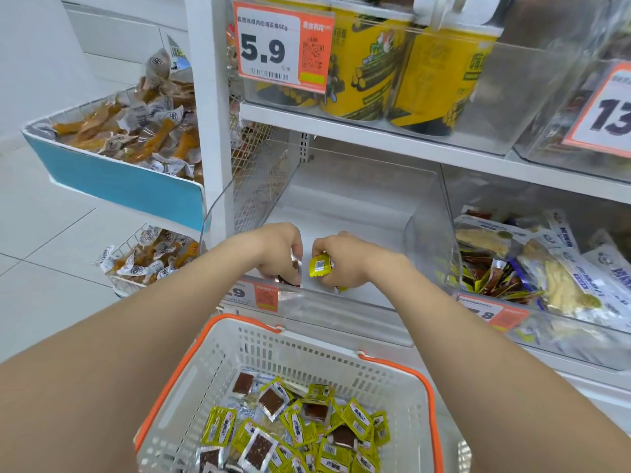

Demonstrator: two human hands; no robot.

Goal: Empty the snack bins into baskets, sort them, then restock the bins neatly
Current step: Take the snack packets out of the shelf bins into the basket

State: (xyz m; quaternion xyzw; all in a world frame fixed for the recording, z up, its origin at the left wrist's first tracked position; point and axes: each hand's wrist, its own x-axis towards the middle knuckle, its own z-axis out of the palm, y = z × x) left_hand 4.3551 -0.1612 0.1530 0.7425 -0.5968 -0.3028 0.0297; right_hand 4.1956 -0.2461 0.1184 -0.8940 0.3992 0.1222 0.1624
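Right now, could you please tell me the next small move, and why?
Probably draw both hands back and drop their packets into the basket: the right hand grips a yellow packet, the left hand a dark packet, and the clear bin looks nearly empty.

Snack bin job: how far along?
Done: the middle bin looks almost empty; mixed yellow and brown packets lie in the basket. In hand: the right hand grips a yellow packet, the left hand holds a brown packet, both inside the bin. Left: probably sorting, restocking, and the full bin alongside.
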